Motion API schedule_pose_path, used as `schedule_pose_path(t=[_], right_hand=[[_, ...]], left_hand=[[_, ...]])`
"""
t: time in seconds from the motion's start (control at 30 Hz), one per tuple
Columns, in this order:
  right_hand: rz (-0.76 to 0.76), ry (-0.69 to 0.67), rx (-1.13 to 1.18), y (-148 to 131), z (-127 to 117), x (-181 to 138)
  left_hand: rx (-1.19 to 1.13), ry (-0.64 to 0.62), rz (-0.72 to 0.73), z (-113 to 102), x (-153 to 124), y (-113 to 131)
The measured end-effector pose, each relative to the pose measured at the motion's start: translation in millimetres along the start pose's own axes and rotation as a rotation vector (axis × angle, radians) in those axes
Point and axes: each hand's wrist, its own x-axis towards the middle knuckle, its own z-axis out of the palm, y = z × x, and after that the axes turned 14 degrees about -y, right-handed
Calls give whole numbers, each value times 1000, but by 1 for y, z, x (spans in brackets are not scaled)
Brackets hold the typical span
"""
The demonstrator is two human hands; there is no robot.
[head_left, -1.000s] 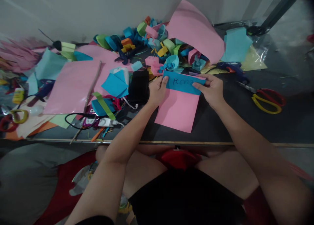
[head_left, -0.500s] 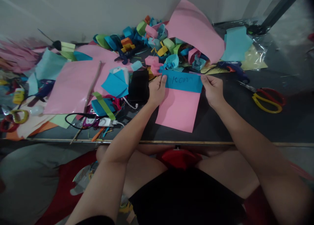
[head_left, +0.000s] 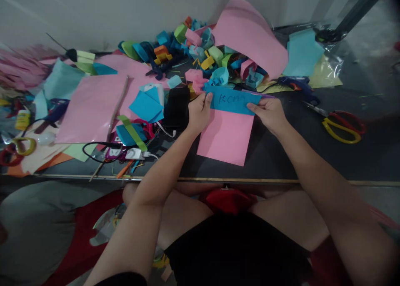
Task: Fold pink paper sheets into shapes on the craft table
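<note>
A blue paper strip [head_left: 233,102] with handwriting on it lies across the top edge of a pink sheet [head_left: 225,138] on the dark table. My left hand [head_left: 199,111] pinches the strip's left end, thumb on top. My right hand [head_left: 269,113] grips the strip's right end, fingers closed over it. Both forearms reach over the table's front edge from my lap.
Yellow-and-red scissors [head_left: 342,127] lie at the right. A blue glue gun [head_left: 298,86] rests beyond my right hand. A black phone [head_left: 177,107] sits left of my left hand. A big pink sheet [head_left: 93,107], cables and several coloured paper scraps [head_left: 200,57] crowd the left and back.
My right hand slid along the strip's right end and back onto its lower corner. The blue strip tilted slightly. My left hand stayed put.
</note>
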Motion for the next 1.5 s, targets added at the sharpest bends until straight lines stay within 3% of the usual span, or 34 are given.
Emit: schedule_pose_path(t=[0.23, 0.4, 0.5, 0.6, 0.73, 0.9, 1.03, 1.17, 1.37, 1.5], right_hand=[[112, -177, 151, 2, 0, -2], [78, -143, 86, 9, -4, 0], [17, -104, 59, 8, -9, 0], [30, -131, 81, 2, -13, -1], [55, -193, 143, -3, -15, 0], [123, -253, 188, 4, -13, 0], [203, -286, 227, 7, -10, -2], [175, -243, 292, 1, -4, -2], [183, -280, 407, -13, 0, -2], [159, -262, 369, -12, -3, -2]], left_hand=[[2, 25, -29, -6, 1, 0], [-54, 3, -42, -4, 2, -3], [-163, -128, -12, -6, 6, -6], [-257, -372, -56, -12, 10, -10], [-182, -616, -73, -18, 8, -16], [-48, -693, -50, -20, 4, -28], [81, -606, 14, -25, 5, -33], [108, -597, 33, -23, 5, -20], [-138, -831, -88, -21, 2, 18], [-215, -786, -150, -23, -2, 28]])
